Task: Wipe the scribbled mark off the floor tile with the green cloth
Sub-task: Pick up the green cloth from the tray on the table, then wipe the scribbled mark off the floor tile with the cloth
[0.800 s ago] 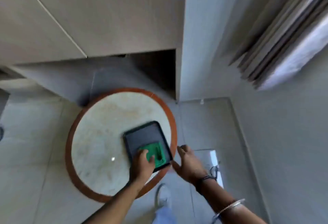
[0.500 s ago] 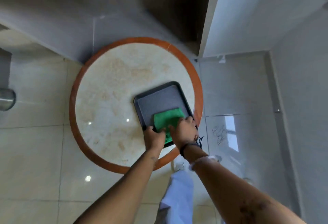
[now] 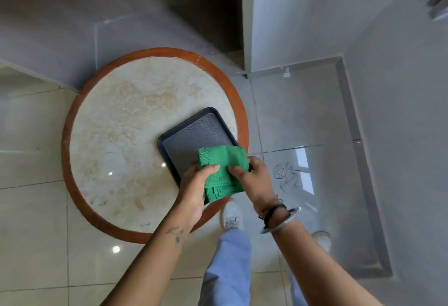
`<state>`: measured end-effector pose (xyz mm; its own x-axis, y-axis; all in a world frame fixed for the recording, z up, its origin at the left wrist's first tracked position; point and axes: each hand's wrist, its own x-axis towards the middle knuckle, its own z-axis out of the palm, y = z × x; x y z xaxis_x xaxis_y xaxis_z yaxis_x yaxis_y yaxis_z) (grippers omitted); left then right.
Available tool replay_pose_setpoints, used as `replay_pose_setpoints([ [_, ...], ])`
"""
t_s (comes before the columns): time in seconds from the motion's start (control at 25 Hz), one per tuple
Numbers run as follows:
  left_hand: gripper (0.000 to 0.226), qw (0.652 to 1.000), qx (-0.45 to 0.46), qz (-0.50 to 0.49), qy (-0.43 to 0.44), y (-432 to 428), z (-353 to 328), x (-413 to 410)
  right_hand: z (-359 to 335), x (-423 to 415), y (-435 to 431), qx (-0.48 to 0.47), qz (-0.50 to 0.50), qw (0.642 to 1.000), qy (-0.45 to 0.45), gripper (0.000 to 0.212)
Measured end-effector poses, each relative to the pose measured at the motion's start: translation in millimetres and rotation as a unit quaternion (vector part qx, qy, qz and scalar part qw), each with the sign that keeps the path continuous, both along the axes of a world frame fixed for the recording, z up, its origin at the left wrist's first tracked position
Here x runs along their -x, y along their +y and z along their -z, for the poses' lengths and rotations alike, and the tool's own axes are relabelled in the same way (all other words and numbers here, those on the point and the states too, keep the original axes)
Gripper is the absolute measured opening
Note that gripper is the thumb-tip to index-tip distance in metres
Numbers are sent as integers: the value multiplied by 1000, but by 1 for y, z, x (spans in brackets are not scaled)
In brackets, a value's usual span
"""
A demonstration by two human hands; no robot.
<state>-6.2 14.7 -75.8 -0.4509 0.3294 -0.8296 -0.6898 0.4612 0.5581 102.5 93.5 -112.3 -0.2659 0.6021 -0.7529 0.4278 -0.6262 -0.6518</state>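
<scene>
Round table (image 3: 116, 121), pale stone top with a red-brown rim, stands on glossy floor tiles. A dark tray (image 3: 194, 133) sits at the table's right edge, its near corner hidden under cloth and hands.

Left forearm comes up from the bottom edge, slanting right, small tattoo near the wrist. Left hand (image 3: 196, 184) is over the near-right rim of the table, back of hand up, fingers curled, thumb and fingertips pinching the left edge of the green cloth (image 3: 221, 170).

The green cloth is folded, held between both hands above the tray's near-right part; whether it touches the tray cannot be told. Its far half lies over the tray, its near half hangs toward the table rim.

Right forearm enters from the lower right, slanting left, dark bands and a bangle at the wrist. Right hand (image 3: 252, 177) grips the cloth's right side, fingers closed onto it, knuckles toward the camera.

Below the hands: pale blue trouser legs and a white shoe (image 3: 231, 216) on the floor.

Scribbled mark (image 3: 287, 174), dark loops, is on the grey floor tile (image 3: 327, 184) just right of the right hand, apart from the cloth.
</scene>
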Motion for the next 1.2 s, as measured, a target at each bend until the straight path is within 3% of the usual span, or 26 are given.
replay_pose_setpoints([
  [0.08, 33, 997, -71, 20, -37, 9, -7, -35, -5, -53, 10, 92, 109, 980, 139, 30],
  [0.2, 39, 990, -108, 63, -72, 20, 17, -98, 14, -133, 25, 215, 135, 938, 237, 50],
  [0.32, 36, 991, -63, 103, -54, 32, 81, -167, 62, -207, 36, 226, 130, 941, 217, 45],
  [0.44, 22, 977, -4, 214, 13, 38, 181, -216, 146, -264, 46, 137, 164, 973, 86, 26],
  [0.52, 42, 914, 84, 381, 114, 36, 264, -222, 218, -289, 50, 22, 131, 987, -87, 10],
  [0.56, 58, 852, 127, 476, 177, 34, 307, -218, 258, -298, 51, -58, 84, 977, -189, 7],
  [0.64, 82, 707, 183, 624, 278, 30, 387, -203, 337, -308, 52, -202, -5, 918, -341, 5],
  [0.72, 99, 614, 205, 686, 333, 35, 450, -188, 403, -302, 49, -272, -71, 873, -399, 10],
  [0.8, 113, 567, 214, 709, 361, 41, 500, -179, 458, -284, 29, -276, -215, 846, -402, 32],
  [0.88, 125, 534, 229, 733, 355, 42, 537, -174, 498, -268, -15, -210, -374, 821, -377, 71],
  [0.92, 130, 516, 235, 746, 350, 42, 548, -172, 510, -268, -34, -191, -403, 809, -382, 88],
  [1.0, 139, 482, 239, 763, 358, 36, 562, -172, 526, -276, -50, -208, -402, 800, -394, 102],
  [1.08, 147, 458, 242, 764, 385, 27, 570, -174, 537, -278, -37, -243, -394, 791, -400, 102],
  [1.2, 153, 432, 250, 763, 411, 24, 578, -177, 534, -262, -23, -237, -361, 814, -390, 100],
])
